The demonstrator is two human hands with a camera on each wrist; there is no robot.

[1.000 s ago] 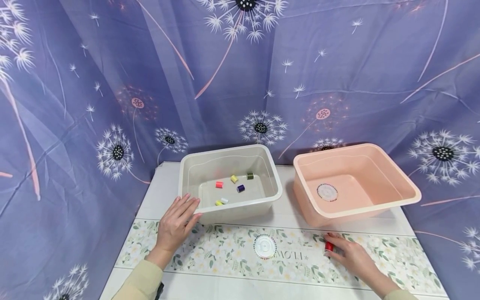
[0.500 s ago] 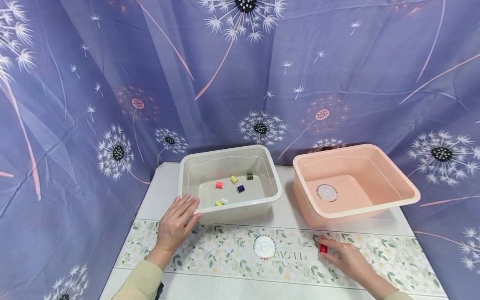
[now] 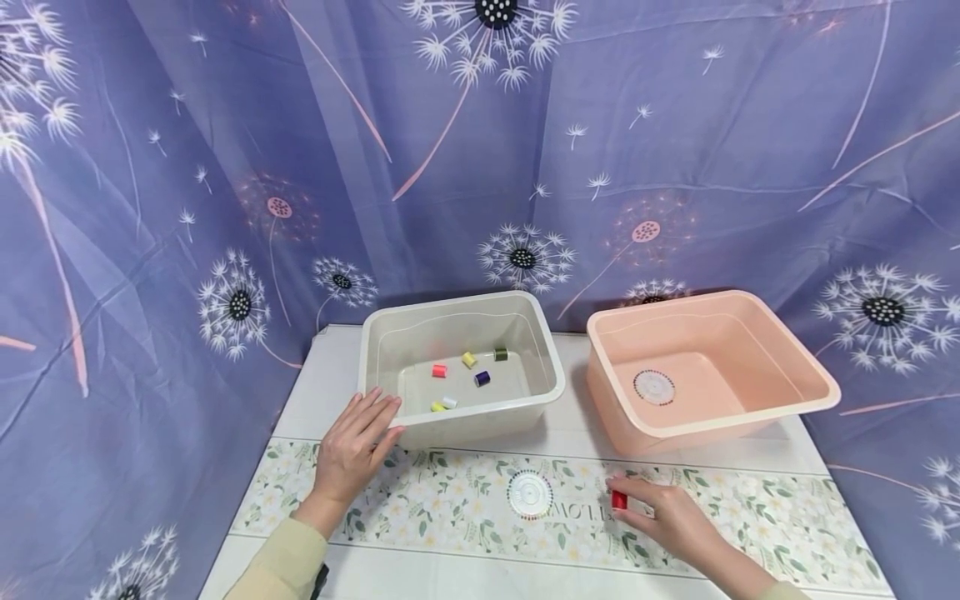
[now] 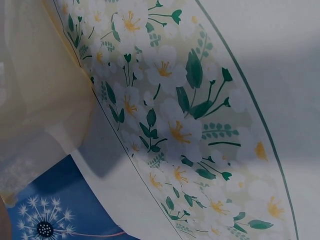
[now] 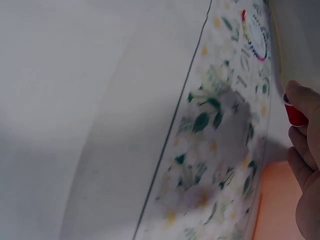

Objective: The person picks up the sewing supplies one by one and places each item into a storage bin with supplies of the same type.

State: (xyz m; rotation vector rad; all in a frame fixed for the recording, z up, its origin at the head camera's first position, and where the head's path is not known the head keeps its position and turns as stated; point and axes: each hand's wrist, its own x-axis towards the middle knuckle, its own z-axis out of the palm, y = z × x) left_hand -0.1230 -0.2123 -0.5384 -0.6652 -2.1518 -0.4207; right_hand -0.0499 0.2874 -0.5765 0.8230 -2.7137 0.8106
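Note:
My right hand (image 3: 667, 515) pinches a red thread spool (image 3: 618, 499) between thumb and fingers, over the flowered strip in front of the pink bin. The right wrist view shows the same red spool (image 5: 296, 114) at the fingertips. My left hand (image 3: 348, 450) rests with straightish fingers at the near left corner of the grey bin (image 3: 465, 421). Inside that bin lie several spools: a coral one (image 3: 439, 371), a dark blue one (image 3: 482, 378), a green one (image 3: 501, 354), a white one and yellow ones. Between the hands lies a pin wheel (image 3: 530, 494) edged with coloured pinheads.
The pink bin (image 3: 716, 425) stands at the back right with another pin wheel (image 3: 655, 387) on its floor. A purple dandelion curtain (image 3: 450, 233) hangs behind the white table (image 3: 420, 571). The flowered strip (image 3: 450, 508) runs across the table before both bins.
My right hand has carried the red spool leftward along the flowered strip, toward the pin wheel on the table. The left hand stays at the grey bin's corner.

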